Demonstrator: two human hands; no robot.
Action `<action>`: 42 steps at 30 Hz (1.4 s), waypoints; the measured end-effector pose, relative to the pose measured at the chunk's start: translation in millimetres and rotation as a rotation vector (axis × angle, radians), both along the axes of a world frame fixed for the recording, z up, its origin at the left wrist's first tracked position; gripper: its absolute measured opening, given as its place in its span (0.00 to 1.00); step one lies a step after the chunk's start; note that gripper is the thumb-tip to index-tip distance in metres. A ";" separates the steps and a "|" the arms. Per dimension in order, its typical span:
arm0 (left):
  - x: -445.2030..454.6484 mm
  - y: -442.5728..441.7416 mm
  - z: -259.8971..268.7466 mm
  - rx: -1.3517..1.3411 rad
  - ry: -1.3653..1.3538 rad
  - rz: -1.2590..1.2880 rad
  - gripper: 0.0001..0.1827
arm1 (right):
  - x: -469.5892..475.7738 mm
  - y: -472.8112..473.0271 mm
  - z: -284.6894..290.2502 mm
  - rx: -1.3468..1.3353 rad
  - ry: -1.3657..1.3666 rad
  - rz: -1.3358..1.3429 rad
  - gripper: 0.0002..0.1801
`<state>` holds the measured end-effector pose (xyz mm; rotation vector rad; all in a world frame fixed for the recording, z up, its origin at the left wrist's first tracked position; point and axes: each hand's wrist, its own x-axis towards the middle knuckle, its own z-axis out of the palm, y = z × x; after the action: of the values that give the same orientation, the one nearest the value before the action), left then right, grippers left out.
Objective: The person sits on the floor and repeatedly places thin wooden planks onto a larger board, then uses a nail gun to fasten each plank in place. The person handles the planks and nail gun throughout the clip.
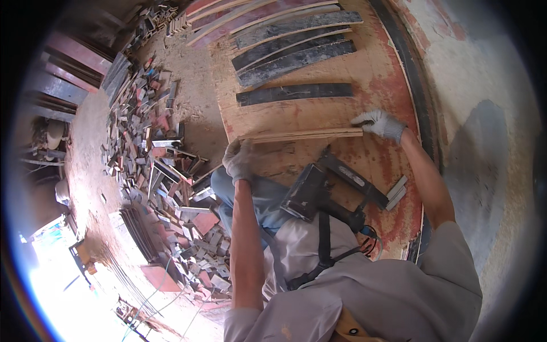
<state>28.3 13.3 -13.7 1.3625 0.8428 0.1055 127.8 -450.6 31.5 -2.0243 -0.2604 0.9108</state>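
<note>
Both my hands wear pale knit work gloves and hold a narrow stack of plywood strips (pixel 305 136) edge-up above the plywood table top (pixel 290 113). My left hand (pixel 238 159) grips the stack's left end, which is slightly blurred. At the right end, the fingers of my right hand (pixel 378 123) close on the strips. Nearer my body lies a black nail gun (pixel 322 192) with its long magazine pointing right. Collated nail strips (pixel 396 193) lie beside the magazine's end. Beyond the held stack, a single dark-faced strip (pixel 295 94) lies flat.
Several dark-faced plywood strips (pixel 299 60) lie further back on the table. A large heap of wood offcuts (pixel 141 149) covers the floor at left, with stacked boards (pixel 139 233) near it. A wall (pixel 474 141) runs along the right.
</note>
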 end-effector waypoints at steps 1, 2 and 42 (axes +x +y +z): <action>0.7 0.2 -1.1 0.036 -0.005 0.001 0.20 | -5.2 -0.5 -0.4 0.016 -0.034 -0.037 0.18; 1.0 0.0 -2.0 0.068 -0.002 0.005 0.20 | -10.8 -0.2 -1.9 0.034 -0.058 -0.073 0.17; -24.7 -3.4 16.4 0.047 0.021 0.012 0.12 | -130.7 33.6 -0.8 0.286 -0.031 -1.208 0.18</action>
<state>3.6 9.9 2.7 1.4046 0.8708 0.1213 -3.0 -417.0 30.6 -1.5051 0.7218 0.0549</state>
